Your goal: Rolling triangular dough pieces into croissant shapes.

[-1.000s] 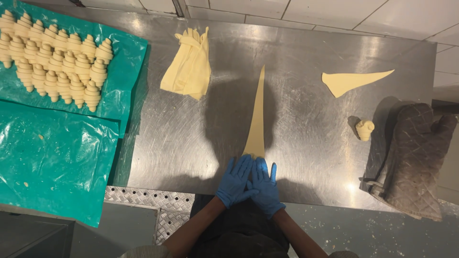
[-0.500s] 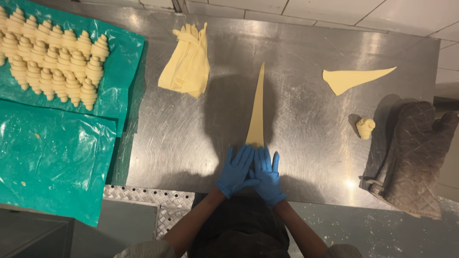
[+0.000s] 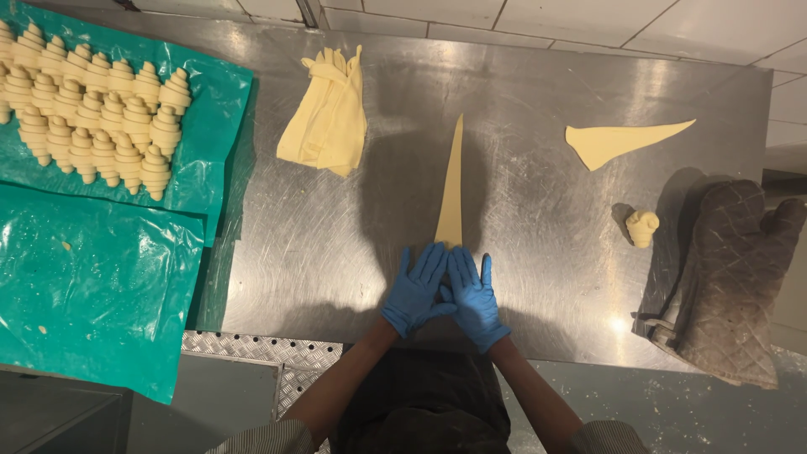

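Note:
A long thin triangle of pale dough [image 3: 452,189] lies on the steel table [image 3: 538,227], its tip pointing away from me. My left hand [image 3: 414,290] and my right hand [image 3: 472,296], both in blue gloves, lie flat side by side on its wide near end. The fingers are spread and press down on the dough; the wide end is hidden beneath them.
A stack of cut dough triangles [image 3: 328,118] lies at the back. A single triangle [image 3: 618,140] and one small rolled piece [image 3: 643,228] lie to the right, beside a brown oven mitt [image 3: 731,277]. Several shaped croissants [image 3: 92,109] rest on green plastic sheets [image 3: 84,286] at left.
Both hands have slid forward a little over the wide end of the dough triangle, and the fingers have spread. The dough's visible length is slightly shorter.

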